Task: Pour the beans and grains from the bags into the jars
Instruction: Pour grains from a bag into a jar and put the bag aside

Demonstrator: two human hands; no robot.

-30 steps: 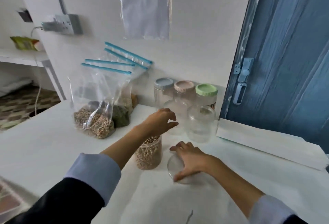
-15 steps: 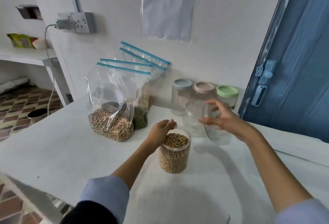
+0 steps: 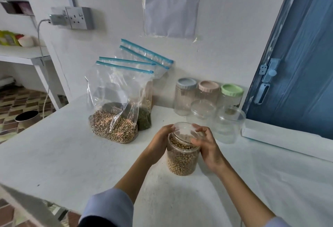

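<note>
Two hands frame the bean jar in my head view, and I take that jar as my landmark. It stands upright on the white table, filled nearly to the neck with pale round beans. My left hand curls around the jar's left shoulder, gripping it. My right hand grasps the clear lid, fingers bent over its right edge, and the lid sits tilted on the jar's mouth; I cannot tell whether it is seated on the thread.

Behind the jar and to its left, a zip bag of brown grains stands upright, its blue seal strip at the top. Just behind that bag stands a bag of dark green grains, and more zip bags lean on the wall.

Behind the jar and to its right, two empty clear jars with clear lids stand near each other. Farther back, against the wall, three jars stand in a row: blue-lidded jar, pink-lidded jar, green-lidded jar. Right of them is a blue door. A printed sheet hangs on the wall above, and a wall socket is far to the upper left.
</note>
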